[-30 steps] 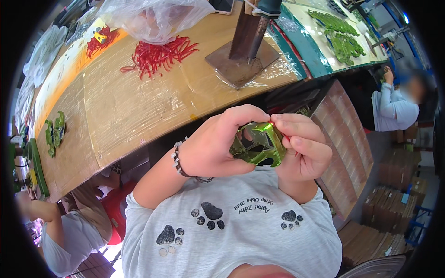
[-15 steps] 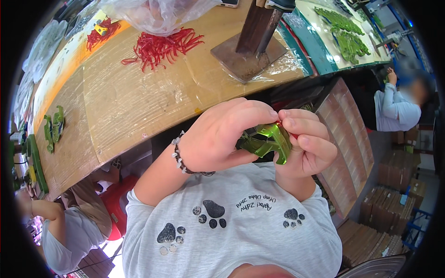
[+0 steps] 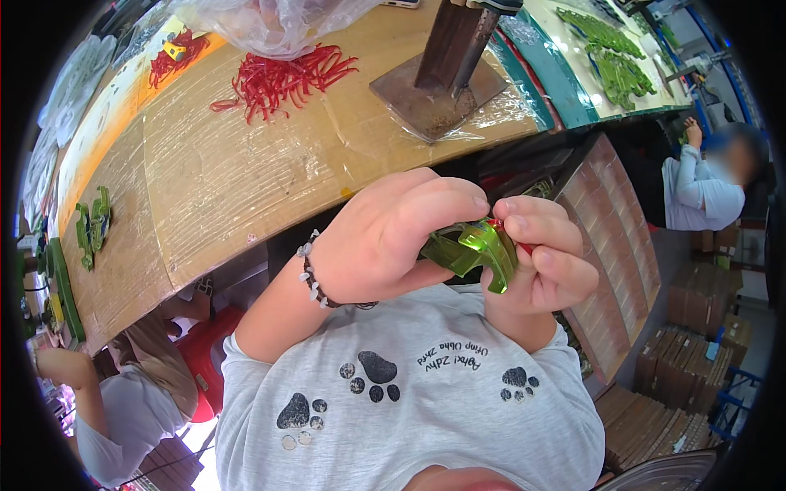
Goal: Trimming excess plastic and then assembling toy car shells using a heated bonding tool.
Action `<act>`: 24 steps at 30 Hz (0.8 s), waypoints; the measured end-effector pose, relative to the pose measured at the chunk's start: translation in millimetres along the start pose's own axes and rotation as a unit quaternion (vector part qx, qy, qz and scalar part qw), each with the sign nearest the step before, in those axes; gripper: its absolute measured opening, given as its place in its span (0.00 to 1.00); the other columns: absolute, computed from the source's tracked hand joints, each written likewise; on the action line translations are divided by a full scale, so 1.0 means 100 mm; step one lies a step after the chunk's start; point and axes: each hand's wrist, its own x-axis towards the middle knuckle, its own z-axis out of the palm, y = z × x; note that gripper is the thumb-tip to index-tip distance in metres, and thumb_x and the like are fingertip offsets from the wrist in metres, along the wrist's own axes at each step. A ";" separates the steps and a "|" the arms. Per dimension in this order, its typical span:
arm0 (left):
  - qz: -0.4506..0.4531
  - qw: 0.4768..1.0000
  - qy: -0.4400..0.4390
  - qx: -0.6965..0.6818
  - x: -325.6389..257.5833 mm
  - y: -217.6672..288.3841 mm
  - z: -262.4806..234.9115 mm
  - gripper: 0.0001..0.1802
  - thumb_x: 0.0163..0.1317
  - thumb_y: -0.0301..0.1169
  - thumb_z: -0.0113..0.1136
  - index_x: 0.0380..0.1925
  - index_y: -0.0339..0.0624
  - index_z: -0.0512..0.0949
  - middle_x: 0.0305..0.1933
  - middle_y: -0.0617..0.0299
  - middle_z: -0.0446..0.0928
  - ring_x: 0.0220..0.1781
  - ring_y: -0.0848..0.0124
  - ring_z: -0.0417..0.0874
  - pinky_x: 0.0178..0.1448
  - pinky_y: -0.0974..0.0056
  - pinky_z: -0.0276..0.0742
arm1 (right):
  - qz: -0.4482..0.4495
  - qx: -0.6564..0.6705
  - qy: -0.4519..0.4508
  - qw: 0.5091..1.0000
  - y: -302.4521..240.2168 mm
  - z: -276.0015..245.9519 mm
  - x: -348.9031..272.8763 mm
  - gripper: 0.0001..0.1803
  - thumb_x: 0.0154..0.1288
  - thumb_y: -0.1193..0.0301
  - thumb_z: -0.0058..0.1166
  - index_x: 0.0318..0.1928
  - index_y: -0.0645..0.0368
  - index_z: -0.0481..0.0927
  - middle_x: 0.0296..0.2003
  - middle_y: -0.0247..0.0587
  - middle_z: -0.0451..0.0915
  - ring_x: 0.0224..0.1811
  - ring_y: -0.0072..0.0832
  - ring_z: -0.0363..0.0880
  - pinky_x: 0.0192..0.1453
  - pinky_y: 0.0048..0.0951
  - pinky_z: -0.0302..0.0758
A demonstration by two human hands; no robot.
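Note:
In front of my chest, my left hand [image 3: 385,237] is closed around a shiny, translucent green plastic part [image 3: 471,250] with curved arms. My right hand [image 3: 544,254] pinches a thin red plastic strip [image 3: 524,245] against the upper right of the green part. One end of the strip shows between the thumb and fingers; the rest is hidden by them. Both hands are held just off the table's near edge, fingertips nearly meeting over the part.
The table [image 3: 221,188] carries a pile of red strips [image 3: 282,82], a clear plastic bag [image 3: 278,24], a metal post on a plate [image 3: 438,102] and green parts [image 3: 94,225] at left. A slanted cardboard panel [image 3: 610,254] stands at right. Co-workers sit left [image 3: 135,417] and right [image 3: 708,192].
The green part has tilted slightly in my fingers, and my right fingertips have shifted a little along the red strip. My left hand keeps its hold.

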 end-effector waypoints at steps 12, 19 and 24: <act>0.014 0.955 -0.040 0.295 0.01 0.08 -0.11 0.37 0.40 0.26 0.76 0.55 0.44 0.72 0.54 0.57 0.82 0.42 0.55 0.83 0.42 0.55 0.79 | 0.122 -0.242 -0.129 0.954 -0.20 -0.18 0.34 0.18 0.52 0.89 0.68 0.44 0.64 0.87 0.38 0.42 0.81 0.36 0.32 0.81 0.39 0.27 0.78; 0.018 0.936 -0.041 0.348 -0.03 0.07 -0.11 0.34 0.43 0.27 0.74 0.54 0.44 0.73 0.54 0.58 0.82 0.42 0.57 0.83 0.43 0.55 0.78 | 0.066 -0.283 -0.119 0.949 -0.16 -0.15 0.29 0.20 0.47 0.88 0.70 0.44 0.66 0.88 0.35 0.38 0.79 0.34 0.33 0.78 0.35 0.30 0.74; 0.017 0.933 -0.038 0.358 -0.05 0.03 -0.09 0.35 0.42 0.27 0.74 0.54 0.43 0.73 0.54 0.59 0.82 0.42 0.57 0.83 0.42 0.55 0.78 | 0.051 -0.292 -0.144 0.944 -0.14 -0.13 0.27 0.19 0.47 0.87 0.70 0.44 0.68 0.88 0.35 0.39 0.78 0.34 0.35 0.78 0.36 0.32 0.75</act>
